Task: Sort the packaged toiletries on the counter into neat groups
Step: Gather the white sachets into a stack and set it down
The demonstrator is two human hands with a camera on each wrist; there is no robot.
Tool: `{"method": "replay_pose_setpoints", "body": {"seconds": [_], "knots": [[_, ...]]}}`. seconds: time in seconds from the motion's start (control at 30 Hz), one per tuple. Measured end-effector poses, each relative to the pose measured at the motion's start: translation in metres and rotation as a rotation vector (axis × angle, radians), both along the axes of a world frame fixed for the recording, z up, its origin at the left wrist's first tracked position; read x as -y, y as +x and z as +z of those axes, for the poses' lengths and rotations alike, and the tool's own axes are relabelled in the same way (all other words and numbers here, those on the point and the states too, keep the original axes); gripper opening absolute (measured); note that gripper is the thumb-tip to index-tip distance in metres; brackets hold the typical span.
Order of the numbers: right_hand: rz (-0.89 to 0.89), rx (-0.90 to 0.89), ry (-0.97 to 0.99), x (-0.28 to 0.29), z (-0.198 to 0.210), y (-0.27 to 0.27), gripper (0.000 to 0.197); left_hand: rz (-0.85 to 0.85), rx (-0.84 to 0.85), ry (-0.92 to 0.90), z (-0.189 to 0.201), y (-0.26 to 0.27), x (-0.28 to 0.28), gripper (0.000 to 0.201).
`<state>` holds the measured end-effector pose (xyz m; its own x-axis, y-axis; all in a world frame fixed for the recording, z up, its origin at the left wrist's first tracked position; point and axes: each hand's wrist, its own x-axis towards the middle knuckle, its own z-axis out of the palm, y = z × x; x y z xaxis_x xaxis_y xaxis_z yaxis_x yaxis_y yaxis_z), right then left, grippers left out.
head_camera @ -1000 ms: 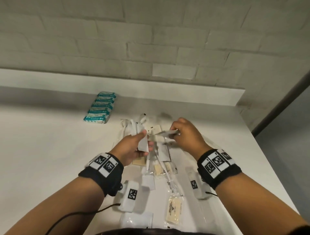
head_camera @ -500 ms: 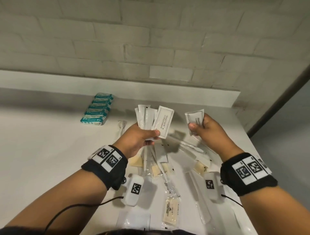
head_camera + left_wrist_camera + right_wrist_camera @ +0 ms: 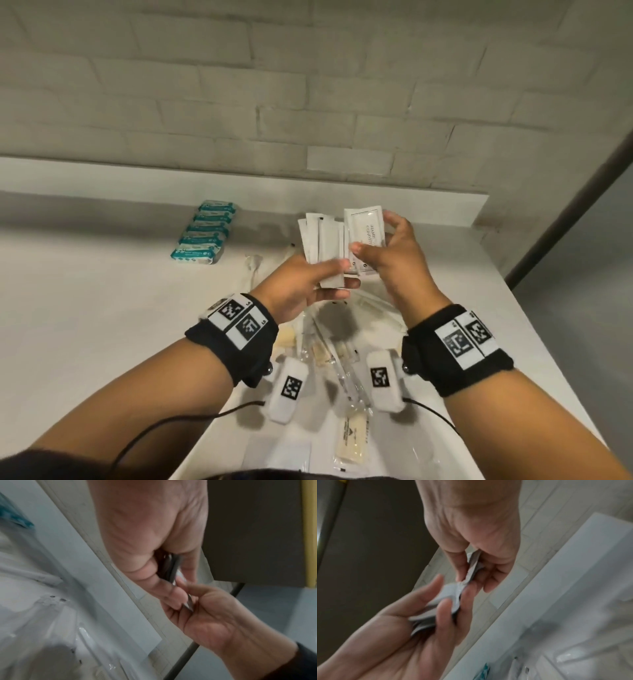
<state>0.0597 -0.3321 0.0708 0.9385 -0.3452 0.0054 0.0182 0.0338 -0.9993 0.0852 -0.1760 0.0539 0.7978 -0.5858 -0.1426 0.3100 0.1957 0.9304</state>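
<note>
Both hands are raised above the counter. My left hand (image 3: pixel 337 279) grips a fan of several white sachets (image 3: pixel 323 250) by their lower ends. My right hand (image 3: pixel 373 234) pinches another white printed sachet (image 3: pixel 364 228) between thumb and fingers and holds it against the right side of the fan. In the left wrist view the sachets (image 3: pixel 173 566) show edge-on between the left fingers, with the right hand (image 3: pixel 205 608) meeting them. The right wrist view shows the pinched sachet (image 3: pixel 474 563) touching the left hand's stack (image 3: pixel 448 599).
A neat row of several teal packets (image 3: pixel 205 233) lies at the back left of the white counter (image 3: pixel 85 325). Beneath my hands is a loose pile of clear-wrapped toiletries (image 3: pixel 342 359), with a cream bar packet (image 3: pixel 351 442) near the front edge. The counter ends at the right.
The hands rose from the pile with sachets. Half a second ago they were apart; now the right hand has brought its sachet against the left hand's fan.
</note>
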Motion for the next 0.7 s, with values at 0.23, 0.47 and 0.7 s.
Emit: {"method": "replay_pose_setpoints", "body": {"seconds": [0.23, 0.47, 0.7], "knots": [[0.334, -0.119, 0.202, 0.014, 0.007, -0.011, 0.037, 0.052, -0.008, 0.056, -0.003, 0.000, -0.016, 0.020], [0.223, -0.023, 0.131, 0.028, 0.023, -0.004, 0.023, 0.089, 0.030, 0.148, -0.010, 0.001, -0.013, 0.025], [0.311, -0.065, -0.069, 0.012, 0.017, -0.016, 0.032, -0.065, 0.122, 0.261, -0.004, -0.006, -0.007, 0.032]]}}
